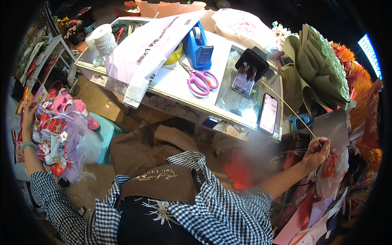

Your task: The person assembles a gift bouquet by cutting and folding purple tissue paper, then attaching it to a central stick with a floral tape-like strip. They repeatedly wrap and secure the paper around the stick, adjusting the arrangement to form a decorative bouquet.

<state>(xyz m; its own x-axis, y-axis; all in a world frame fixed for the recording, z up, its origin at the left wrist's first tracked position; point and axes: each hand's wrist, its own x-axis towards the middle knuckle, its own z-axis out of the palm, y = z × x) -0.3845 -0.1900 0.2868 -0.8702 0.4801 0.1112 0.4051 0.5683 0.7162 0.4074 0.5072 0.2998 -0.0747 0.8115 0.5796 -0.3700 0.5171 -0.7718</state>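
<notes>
At the far left my left hand (pixel 30 111) is at the edge of a snack bouquet (pixel 53 132), its fingers closed on the packets there. The bouquet has red and white snack packets, bead strings, white flowers, purple netting and a pink plush toy (pixel 63 102). Out to the right, my right hand (pixel 316 154) pinches the lower end of a long thin stick (pixel 290 109). The stick slants up and left toward the table's right edge, beside a lit phone (pixel 268 113).
The glass-topped table (pixel 179 94) carries purple scissors (pixel 201 81), a blue tape dispenser (pixel 199 51), a printed wrapping sheet (pixel 153 49), a bead spool (pixel 102 39) and a phone on a stand (pixel 245 77). A green-wrapped bouquet (pixel 314 69) stands right. A teal stool (pixel 107 126) is left.
</notes>
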